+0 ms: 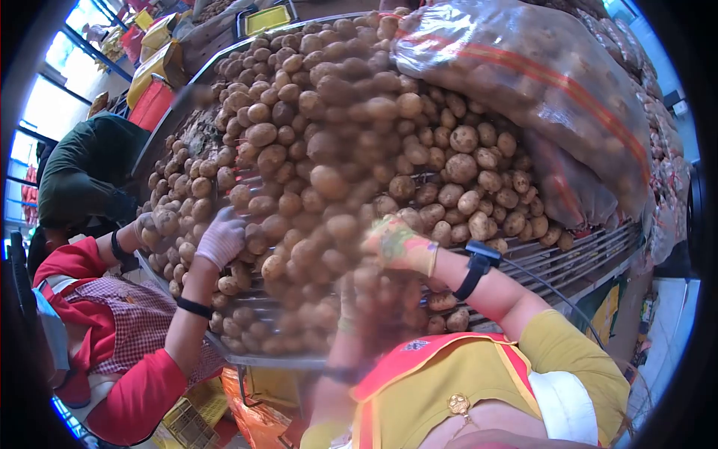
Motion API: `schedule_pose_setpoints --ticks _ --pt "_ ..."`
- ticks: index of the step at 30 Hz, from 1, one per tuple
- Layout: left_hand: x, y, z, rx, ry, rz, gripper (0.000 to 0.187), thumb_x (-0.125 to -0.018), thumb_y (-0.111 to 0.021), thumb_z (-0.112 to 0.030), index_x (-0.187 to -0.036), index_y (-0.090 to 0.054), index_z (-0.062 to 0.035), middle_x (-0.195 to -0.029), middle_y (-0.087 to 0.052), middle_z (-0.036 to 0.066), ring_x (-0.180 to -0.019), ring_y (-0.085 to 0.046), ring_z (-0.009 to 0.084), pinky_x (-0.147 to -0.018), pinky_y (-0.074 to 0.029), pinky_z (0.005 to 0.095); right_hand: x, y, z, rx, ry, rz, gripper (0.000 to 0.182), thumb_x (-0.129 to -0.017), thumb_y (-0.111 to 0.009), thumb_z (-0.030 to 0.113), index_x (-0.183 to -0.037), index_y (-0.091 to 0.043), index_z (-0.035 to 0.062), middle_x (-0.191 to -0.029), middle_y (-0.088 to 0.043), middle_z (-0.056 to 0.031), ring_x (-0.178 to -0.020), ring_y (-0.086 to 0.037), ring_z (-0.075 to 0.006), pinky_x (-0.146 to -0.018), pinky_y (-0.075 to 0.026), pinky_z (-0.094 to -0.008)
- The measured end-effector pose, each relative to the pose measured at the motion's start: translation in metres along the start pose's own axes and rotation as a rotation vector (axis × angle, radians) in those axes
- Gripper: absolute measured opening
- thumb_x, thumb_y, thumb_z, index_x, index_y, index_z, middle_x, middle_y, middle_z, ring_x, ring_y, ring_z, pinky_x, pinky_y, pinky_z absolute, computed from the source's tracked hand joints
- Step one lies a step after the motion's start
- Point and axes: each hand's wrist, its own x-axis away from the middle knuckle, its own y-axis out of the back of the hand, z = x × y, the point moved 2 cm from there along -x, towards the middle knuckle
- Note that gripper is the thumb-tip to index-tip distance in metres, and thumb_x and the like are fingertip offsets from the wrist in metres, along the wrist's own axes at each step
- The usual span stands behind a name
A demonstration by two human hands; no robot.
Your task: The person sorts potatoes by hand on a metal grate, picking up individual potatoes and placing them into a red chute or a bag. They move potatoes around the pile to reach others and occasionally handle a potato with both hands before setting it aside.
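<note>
Tan potatoes [329, 179], red-striped sack [538, 82], floral-patterned right glove [400, 245]

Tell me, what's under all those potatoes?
Under the potatoes sits a metal roller table; its bars show bare at the right. Beneath the heap the potatoes cover them.

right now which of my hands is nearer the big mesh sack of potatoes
Right. Your gloved right hand lies on the potatoes below-left of the mesh sack; the blurred left hand is lower and further left.
</note>
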Motion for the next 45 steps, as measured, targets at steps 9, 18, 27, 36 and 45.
schedule_pose_setpoints --ticks 9,18,27,36,45 --pt "0.014 -0.001 -0.009 -0.413 -0.131 -0.074 0.059 -0.095 -0.049 -0.061 -0.128 -0.053 -0.0127 -0.12 -0.056 0.006 -0.11 -0.052 0.0231 -0.104 -0.042 0.0438 -0.162 0.084 -0.094 0.281 -0.099 -0.485 0.026 -0.083 -0.056 0.009 -0.108 -0.064 0.0137 -0.113 -0.065 -0.0113 -0.103 -0.065 -0.03 -0.083 -0.053 -0.0431" --pt "0.014 -0.027 -0.006 -0.173 0.008 0.059 0.064 -0.092 -0.049 -0.067 -0.124 -0.056 -0.0123 -0.113 -0.063 0.009 -0.098 -0.061 0.0234 -0.093 -0.05 0.0423 -0.197 0.077 -0.109 0.308 -0.252 -0.342 0.021 -0.092 -0.054 0.017 -0.109 -0.066 0.0184 -0.108 -0.071 -0.0079 -0.099 -0.071 -0.0247 -0.078 -0.057 -0.0405" --pt "0.013 -0.024 -0.004 -0.065 0.057 0.08 0.064 -0.091 -0.052 -0.066 -0.127 -0.055 -0.0133 -0.117 -0.062 0.008 -0.1 -0.061 0.0245 -0.091 -0.052 0.0425 -0.114 0.057 -0.123 -0.322 0.1 -0.363 0.034 -0.097 -0.059 0.037 -0.121 -0.057 0.0127 -0.111 -0.068 -0.0185 -0.102 -0.066 -0.0369 -0.085 -0.053 -0.0451" --pt "0.012 0.015 -0.009 -0.389 -0.198 -0.072 0.067 -0.093 -0.054 -0.062 -0.139 -0.047 -0.0148 -0.132 -0.053 0.009 -0.118 -0.05 0.0237 -0.107 -0.044 0.0432 0.01 0.022 -0.038 -0.692 0.17 -0.499 0.035 -0.086 -0.065 0.01 -0.121 -0.065 0.0095 -0.118 -0.066 -0.0115 -0.119 -0.058 -0.0304 -0.102 -0.046 -0.04" --pt "0.01 0.005 -0.011 -0.095 0.045 0.027 0.07 -0.091 -0.056 -0.064 -0.139 -0.05 -0.0138 -0.131 -0.052 0.01 -0.114 -0.05 0.0252 -0.104 -0.045 0.0425 -0.022 0.033 -0.186 0.146 -0.386 -0.467 0.042 -0.078 -0.071 0.024 -0.117 -0.062 0.0118 -0.109 -0.066 -0.0109 -0.101 -0.063 -0.0309 -0.084 -0.053 -0.0444"
